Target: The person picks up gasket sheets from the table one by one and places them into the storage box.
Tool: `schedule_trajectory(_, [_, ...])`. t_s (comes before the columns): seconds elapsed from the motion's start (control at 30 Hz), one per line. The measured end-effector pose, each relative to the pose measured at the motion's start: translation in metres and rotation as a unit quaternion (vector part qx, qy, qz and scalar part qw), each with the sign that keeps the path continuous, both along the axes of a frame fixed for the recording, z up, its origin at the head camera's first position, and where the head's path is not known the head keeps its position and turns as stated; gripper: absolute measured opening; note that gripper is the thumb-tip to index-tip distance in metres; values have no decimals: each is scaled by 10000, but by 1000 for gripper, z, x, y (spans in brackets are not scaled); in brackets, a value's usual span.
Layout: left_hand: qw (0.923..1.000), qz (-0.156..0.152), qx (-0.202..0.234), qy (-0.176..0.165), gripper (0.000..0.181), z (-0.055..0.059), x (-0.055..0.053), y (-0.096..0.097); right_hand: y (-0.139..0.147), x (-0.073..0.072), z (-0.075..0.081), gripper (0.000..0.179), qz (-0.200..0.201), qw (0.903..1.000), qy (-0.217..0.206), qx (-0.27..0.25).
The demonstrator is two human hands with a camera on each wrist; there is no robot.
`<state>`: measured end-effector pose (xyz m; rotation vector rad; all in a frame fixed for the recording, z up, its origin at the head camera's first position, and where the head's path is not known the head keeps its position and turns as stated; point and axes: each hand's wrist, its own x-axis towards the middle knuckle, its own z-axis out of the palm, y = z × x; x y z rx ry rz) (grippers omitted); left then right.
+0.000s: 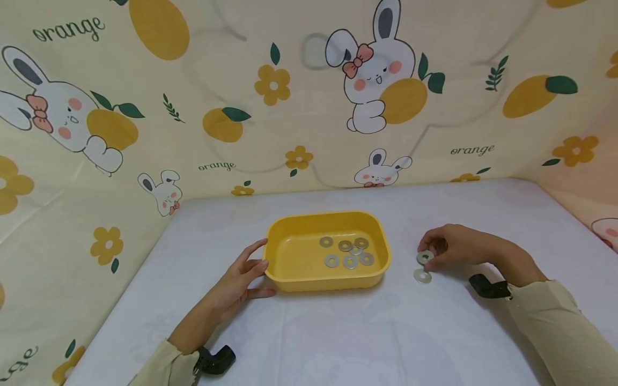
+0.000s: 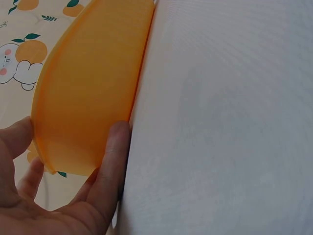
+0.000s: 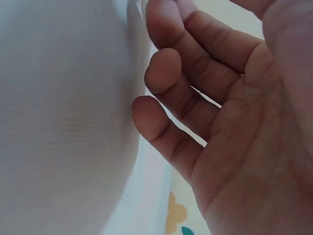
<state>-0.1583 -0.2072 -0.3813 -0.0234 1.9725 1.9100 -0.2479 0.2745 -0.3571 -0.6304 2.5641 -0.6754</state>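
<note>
My left hand [image 1: 236, 284] grips the left end of a yellow plastic tray [image 1: 318, 284], its fingers at the rim and its thumb low at the front corner. The left wrist view shows that hand [image 2: 83, 205] spread round the end of the tray [image 2: 93, 88]. Inside the tray, toward its right side, lie several flat metal washers [image 1: 350, 262]. Right of the tray, my right hand [image 1: 456, 246] pinches a washer [image 1: 425, 257] between thumb and forefinger, low over the table. A second loose washer [image 1: 422, 276] lies just in front of it. The right wrist view shows the other fingers [image 3: 166, 71] loosely bent; the washer is hidden there.
A white cloth covers the table [image 1: 347, 338]. Behind it and on both sides hangs a cream curtain [image 1: 299, 118] printed with rabbits and oranges. Black wrist devices [image 1: 488, 287] sit at both sleeves.
</note>
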Motion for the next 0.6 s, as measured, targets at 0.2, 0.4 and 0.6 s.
schedule_trajectory(0.2, [10000, -9, 14, 8, 64, 0, 0, 0, 0, -1, 2, 38, -76, 9999, 145, -50])
schedule_trajectory(0.4, [10000, 6, -12, 14, 63, 0, 0, 0, -2, 0, 3, 43, -216, 9993, 278, -123])
schedule_trajectory(0.6, [10000, 24, -7, -3, 62, -1, -1, 0, -3, 1, 5, 44, -254, 9986, 402, -220])
